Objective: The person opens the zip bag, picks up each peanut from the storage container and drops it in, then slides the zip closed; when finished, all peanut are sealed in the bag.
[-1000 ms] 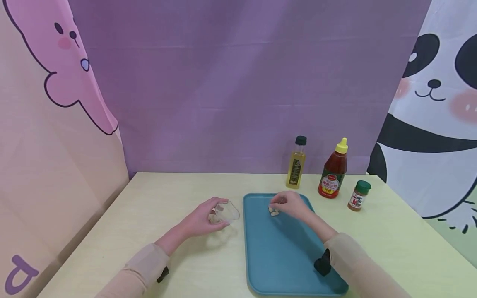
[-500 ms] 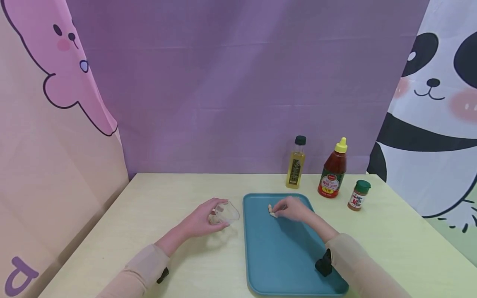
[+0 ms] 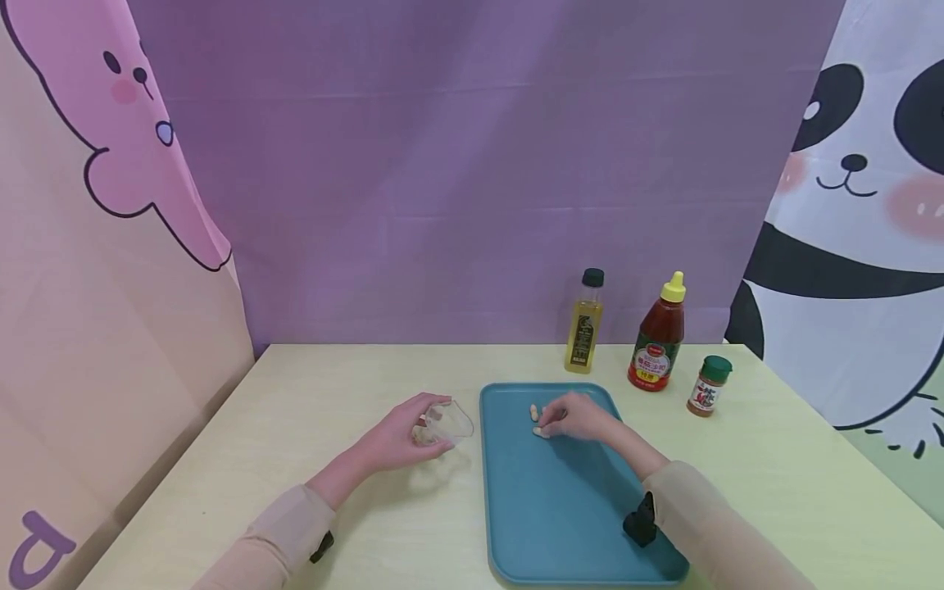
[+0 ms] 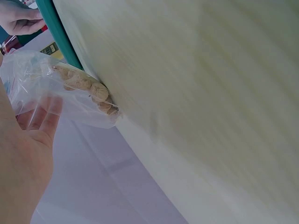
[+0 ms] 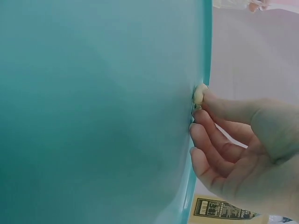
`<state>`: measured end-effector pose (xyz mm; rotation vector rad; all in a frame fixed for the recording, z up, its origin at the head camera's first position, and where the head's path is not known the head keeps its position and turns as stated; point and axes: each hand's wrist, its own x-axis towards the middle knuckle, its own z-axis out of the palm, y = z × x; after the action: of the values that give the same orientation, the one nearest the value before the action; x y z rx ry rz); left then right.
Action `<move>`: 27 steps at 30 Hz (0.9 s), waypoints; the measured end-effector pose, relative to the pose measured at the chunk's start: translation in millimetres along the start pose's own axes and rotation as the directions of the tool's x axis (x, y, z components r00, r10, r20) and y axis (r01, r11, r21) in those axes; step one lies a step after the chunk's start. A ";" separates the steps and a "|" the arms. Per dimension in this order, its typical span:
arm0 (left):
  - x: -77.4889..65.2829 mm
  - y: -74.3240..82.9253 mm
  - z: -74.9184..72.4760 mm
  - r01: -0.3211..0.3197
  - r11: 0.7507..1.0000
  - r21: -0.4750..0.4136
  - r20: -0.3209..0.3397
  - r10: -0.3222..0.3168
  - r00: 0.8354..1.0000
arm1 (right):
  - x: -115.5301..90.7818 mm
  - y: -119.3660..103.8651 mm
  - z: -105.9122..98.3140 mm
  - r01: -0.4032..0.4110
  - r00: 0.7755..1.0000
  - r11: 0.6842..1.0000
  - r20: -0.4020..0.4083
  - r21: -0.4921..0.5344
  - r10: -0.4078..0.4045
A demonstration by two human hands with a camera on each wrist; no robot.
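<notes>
My left hand (image 3: pixel 401 434) holds a clear plastic bag (image 3: pixel 450 420) above the table, left of the tray. Several tan lumps that look like peanuts in their shells (image 4: pixel 83 83) lie inside the bag, and the left fingers show through its film. Over the upper part of a blue tray (image 3: pixel 553 508), my right hand (image 3: pixel 578 416) pinches a pale peanut (image 5: pixel 200 94) between thumb and index finger, low at the tray surface. Another peanut (image 3: pixel 534 413) lies on the tray just beyond those fingertips.
Behind the tray stands an oil bottle (image 3: pixel 583 328) with a dark cap. To its right are a red sauce bottle (image 3: pixel 655 348) with a yellow nozzle and a small green-capped spice jar (image 3: pixel 709 389). A purple cloth (image 3: pixel 413 205) hangs behind the table.
My right hand has shifted slightly toward me, taking the pinched peanut away from the other one, which now shows apart on the tray. My left hand and the bag have stayed in place.
</notes>
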<state>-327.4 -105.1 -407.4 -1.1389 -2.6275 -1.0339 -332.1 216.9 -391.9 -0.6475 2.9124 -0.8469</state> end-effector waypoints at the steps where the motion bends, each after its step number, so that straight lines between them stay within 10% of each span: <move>1: -0.1 0.0 0.0 0.000 1.000 -0.001 0.000 0.000 1.000 | -0.1 0.0 0.3 -0.007 1.000 1.000 0.004 0.001 0.007; 27: -0.5 0.5 0.5 -0.005 1.000 0.008 0.000 0.005 1.000 | -3.4 2.0 -2.6 0.026 0.988 0.996 0.147 0.082 -0.038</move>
<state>-326.6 -104.9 -407.7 -1.1434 -2.6244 -1.0215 -330.1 221.1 -391.0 -0.7192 2.7282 -0.8731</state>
